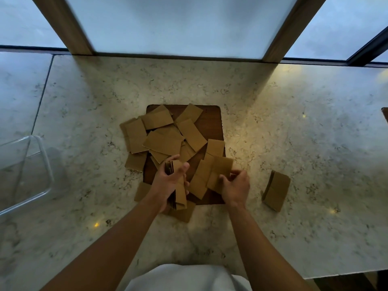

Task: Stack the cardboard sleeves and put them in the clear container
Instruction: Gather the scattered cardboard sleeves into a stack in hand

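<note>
Several flat brown cardboard sleeves (163, 141) lie scattered in a loose pile over a dark wooden board (212, 124) in the middle of the counter. My left hand (168, 182) grips a small stack of sleeves (180, 185) held upright on edge at the board's near side. My right hand (236, 186) pinches a single sleeve (220, 171) at the board's near right corner. A neat stack of sleeves (276, 190) lies on the counter to the right of my right hand. The clear container (45, 162) stands at the far left, partly cut off by the frame.
The marble counter (294, 122) runs wide to both sides and ends at frosted window panes with wooden posts (69, 28) at the back. A dark object's corner (385, 114) shows at the right edge. The counter's near edge (336, 277) lies at lower right.
</note>
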### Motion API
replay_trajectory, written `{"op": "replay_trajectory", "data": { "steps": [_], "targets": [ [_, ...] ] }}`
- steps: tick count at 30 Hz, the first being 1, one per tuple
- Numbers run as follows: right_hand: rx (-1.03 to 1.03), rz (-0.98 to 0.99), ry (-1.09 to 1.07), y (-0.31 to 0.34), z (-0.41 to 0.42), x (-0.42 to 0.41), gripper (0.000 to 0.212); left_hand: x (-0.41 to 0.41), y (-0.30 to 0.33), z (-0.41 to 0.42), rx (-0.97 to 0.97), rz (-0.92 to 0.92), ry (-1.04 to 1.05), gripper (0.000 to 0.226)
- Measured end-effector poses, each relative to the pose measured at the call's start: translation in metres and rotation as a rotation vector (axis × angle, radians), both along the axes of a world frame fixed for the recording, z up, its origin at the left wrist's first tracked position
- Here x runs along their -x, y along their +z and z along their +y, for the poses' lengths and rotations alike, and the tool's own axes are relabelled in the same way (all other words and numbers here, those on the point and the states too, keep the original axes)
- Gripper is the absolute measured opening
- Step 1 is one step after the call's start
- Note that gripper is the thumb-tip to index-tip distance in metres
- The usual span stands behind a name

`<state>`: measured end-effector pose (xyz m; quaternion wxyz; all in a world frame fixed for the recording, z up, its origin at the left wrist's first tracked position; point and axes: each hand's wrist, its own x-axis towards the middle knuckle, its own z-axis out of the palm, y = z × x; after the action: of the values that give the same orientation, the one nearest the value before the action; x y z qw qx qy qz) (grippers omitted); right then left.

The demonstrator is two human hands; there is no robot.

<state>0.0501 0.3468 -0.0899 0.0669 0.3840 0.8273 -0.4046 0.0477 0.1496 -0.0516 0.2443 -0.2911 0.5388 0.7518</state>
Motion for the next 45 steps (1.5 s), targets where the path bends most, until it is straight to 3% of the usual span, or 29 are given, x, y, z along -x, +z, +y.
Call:
{"op": "replay_trajectory", "data": {
  "steps": [4,7,8,11,14,15,17,19,23,25,27,29,31,33,35,36,38,42,45],
  "targets": [
    [0.276,0.105,-0.146,0.015,0.011,-0.012,0.029,0.004,0.008,0.006,0.099,-0.004,-0.107,0.056],
    [0.633,0.037,0.026,0.028,-0.008,-0.025,0.021,0.007,0.005,0.011,0.13,0.003,-0.206,0.051],
    [0.643,-0.014,0.127,0.028,-0.014,-0.027,0.017,0.008,0.004,0.011,0.137,-0.003,-0.245,0.048],
    [0.22,-0.029,0.215,0.014,-0.028,-0.022,0.019,0.01,0.005,0.005,0.06,-0.062,-0.21,0.049],
    [-0.195,-0.129,0.179,0.01,-0.043,-0.012,0.069,0.01,-0.001,-0.008,0.084,-0.051,-0.102,0.052],
    [-0.268,-0.17,0.234,0.01,-0.049,-0.01,0.079,0.01,-0.002,-0.011,0.119,-0.031,-0.079,0.053],
    [-0.29,-0.172,0.279,0.008,-0.054,-0.007,0.079,0.011,-0.005,-0.016,0.157,0.011,-0.039,0.051],
    [-0.155,-0.083,0.173,0.004,-0.046,-0.004,0.062,0.011,-0.002,-0.014,0.165,0.043,-0.019,0.052],
    [0.158,0.061,-0.096,0.01,-0.014,-0.008,0.034,0.022,0.005,0.0,0.275,0.07,-0.134,0.077],
    [0.392,0.093,-0.079,0.019,-0.006,-0.01,0.026,0.03,0.007,0.01,0.257,0.054,-0.22,0.076],
    [0.625,0.067,0.07,0.027,-0.006,-0.008,0.025,0.035,0.006,0.02,0.16,0.013,-0.293,0.065],
    [0.467,0.043,0.223,0.027,-0.012,0.001,0.028,0.037,0.003,0.023,0.106,-0.012,-0.32,0.054],
    [0.08,0.052,0.182,0.017,-0.02,0.018,0.034,0.035,-0.001,0.014,0.063,-0.058,-0.252,0.054],
    [-0.219,-0.009,0.087,0.011,-0.024,0.041,0.061,0.034,-0.005,-0.001,-0.03,-0.085,-0.121,0.057],
    [-0.34,-0.144,0.142,0.004,-0.028,0.06,0.093,0.03,-0.009,-0.02,-0.024,-0.04,-0.096,0.061],
    [-0.354,-0.183,0.163,0.001,-0.029,0.065,0.097,0.026,-0.008,-0.028,-0.005,-0.018,-0.105,0.062],
    [-0.323,-0.193,0.116,-0.001,-0.021,0.072,0.088,0.022,-0.009,-0.041,0.034,0.013,-0.085,0.057],
    [-0.12,-0.009,-0.091,0.005,-0.008,0.047,0.042,0.005,-0.009,-0.059,0.055,0.033,0.035,0.046],
    [0.028,0.055,-0.185,0.009,-0.003,0.013,0.027,-0.007,-0.004,-0.057,0.142,0.033,-0.01,0.042]
  ]
}}
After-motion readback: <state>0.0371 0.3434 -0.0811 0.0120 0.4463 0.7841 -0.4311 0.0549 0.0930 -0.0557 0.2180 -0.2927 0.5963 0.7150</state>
